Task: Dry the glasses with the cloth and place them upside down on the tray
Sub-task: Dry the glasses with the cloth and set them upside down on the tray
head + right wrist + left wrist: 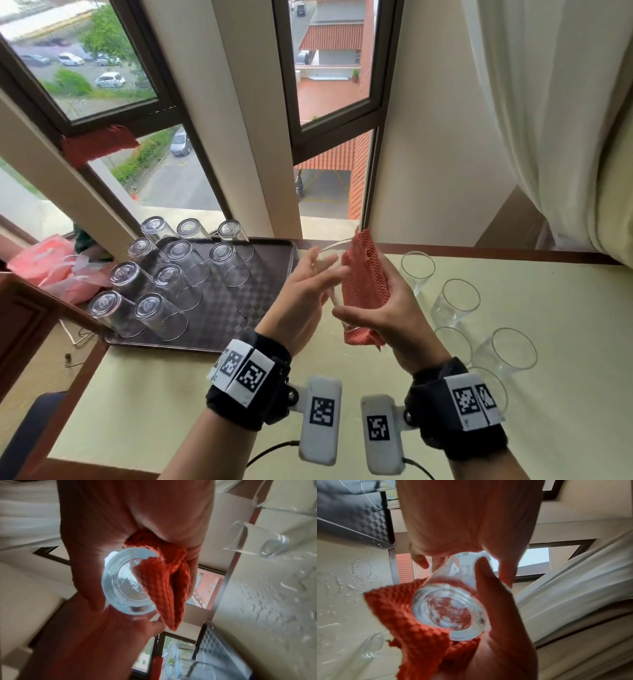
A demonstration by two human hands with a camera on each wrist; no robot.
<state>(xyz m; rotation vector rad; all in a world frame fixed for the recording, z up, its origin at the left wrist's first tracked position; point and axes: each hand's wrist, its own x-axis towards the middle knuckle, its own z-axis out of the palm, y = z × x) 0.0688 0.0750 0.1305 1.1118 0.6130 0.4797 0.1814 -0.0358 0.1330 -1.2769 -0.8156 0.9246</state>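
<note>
While our left hand [301,291] is steadying the glass [448,609] with loosely curled fingers, our right hand [380,308] is pressing the cloth [364,274] against its side, gripping both, for drying.

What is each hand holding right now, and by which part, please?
Left hand steadies the glass by its side; right hand grips the cloth against the wall.

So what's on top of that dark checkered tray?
The tray carries eleven clear glasses, all upside down with bases up, filling its left part. Its right part shows bare checkered surface. The left hand hides a little of the tray's right edge.
</note>
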